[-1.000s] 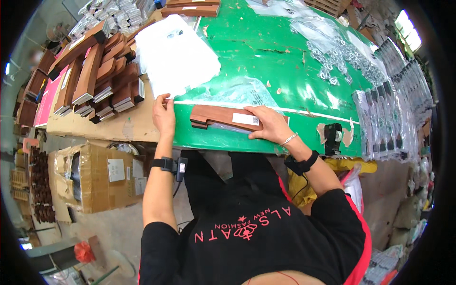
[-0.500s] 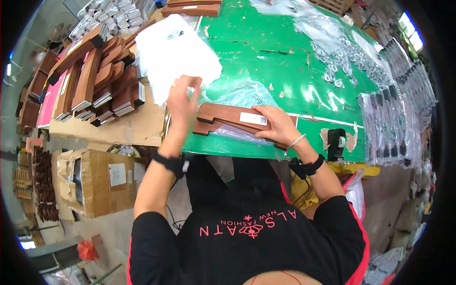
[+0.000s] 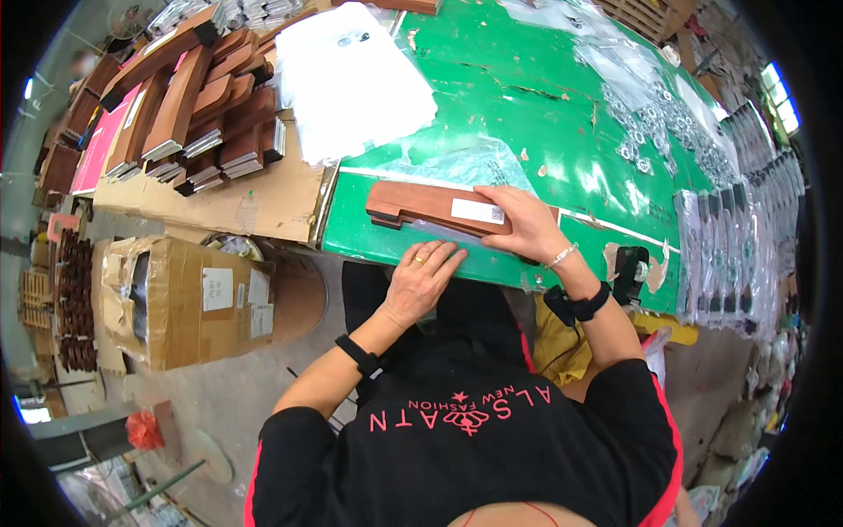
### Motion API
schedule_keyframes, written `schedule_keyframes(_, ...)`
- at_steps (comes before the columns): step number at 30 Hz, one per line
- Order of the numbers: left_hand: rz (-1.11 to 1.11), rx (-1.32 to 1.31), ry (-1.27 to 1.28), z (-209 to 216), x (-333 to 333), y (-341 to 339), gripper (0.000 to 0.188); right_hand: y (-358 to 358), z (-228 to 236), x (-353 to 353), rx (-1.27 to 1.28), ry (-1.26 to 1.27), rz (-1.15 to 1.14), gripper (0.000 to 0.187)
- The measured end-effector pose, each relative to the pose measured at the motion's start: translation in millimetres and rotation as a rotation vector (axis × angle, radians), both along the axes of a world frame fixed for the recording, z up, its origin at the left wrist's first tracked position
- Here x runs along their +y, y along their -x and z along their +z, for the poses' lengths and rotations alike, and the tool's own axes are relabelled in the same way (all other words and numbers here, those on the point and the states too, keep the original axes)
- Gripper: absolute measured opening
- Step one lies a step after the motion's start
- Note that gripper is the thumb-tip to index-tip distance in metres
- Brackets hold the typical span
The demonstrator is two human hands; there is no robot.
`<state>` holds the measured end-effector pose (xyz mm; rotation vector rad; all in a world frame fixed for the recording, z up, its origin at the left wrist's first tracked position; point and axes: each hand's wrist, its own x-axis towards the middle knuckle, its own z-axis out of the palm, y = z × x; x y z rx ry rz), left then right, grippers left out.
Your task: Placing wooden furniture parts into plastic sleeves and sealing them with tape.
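Across the near edge of the green table lie brown wooden pieces (image 3: 417, 200), notched at their left end, with a white label on top. They look stacked, one almost covering the other. My right hand (image 3: 524, 227) is closed over their right end, thumb on the near side. Clear plastic film (image 3: 452, 232) shows along their near edge. My left hand (image 3: 423, 279) is at the table's front edge, its fingers bent and close together by the film. What is under those fingertips is hidden. A bluish clear plastic bag (image 3: 479, 158) lies just beyond the wood.
White plastic bags (image 3: 351, 83) are stacked at the far left, beside piled brown pieces (image 3: 189, 110) on cardboard. A black tape dispenser (image 3: 629, 274) stands right of my hand. Wrapped parts (image 3: 724, 250) line the right edge. Below left stands a cardboard carton (image 3: 171, 303).
My left hand has come down from above the wood's left end to the table's front edge. The lower wooden piece now sits more in line under the labelled one.
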<state>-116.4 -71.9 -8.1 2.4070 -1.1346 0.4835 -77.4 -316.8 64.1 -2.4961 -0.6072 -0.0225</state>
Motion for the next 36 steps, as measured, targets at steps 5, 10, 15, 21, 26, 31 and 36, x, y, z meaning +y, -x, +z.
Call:
schedule_keyframes(5,0.08,-0.065,0.008,7,-3,2,0.047,-6,-7,-1,0.12,-0.181,0.093,0.075)
schedule_keyframes(10,0.159,-0.069,-0.016,4,-10,0,0.049,-13,-8,-10,0.196,-0.302,0.099,0.074)
schedule_keyframes(15,0.134,0.036,0.026,31,-11,-24,0.053,-7,21,-21,0.129,-0.6,-0.144,0.072)
schedule_keyframes(21,0.312,-0.065,0.083,17,-57,-146,0.079,-2,3,-37,0.088,-0.804,-0.336,0.073)
schedule_keyframes(26,0.394,0.606,-0.137,37,-75,-183,0.066,16,0,-44,0.062,-0.811,-0.37,0.075)
schedule_keyframes(31,-0.008,0.226,0.256,69,-54,-110,0.018,22,22,-74,-0.124,-0.596,-0.429,0.076)
schedule_keyframes(36,-0.165,0.042,0.04,32,-4,-22,0.015,20,59,-33,-0.138,-0.492,-0.219,0.076)
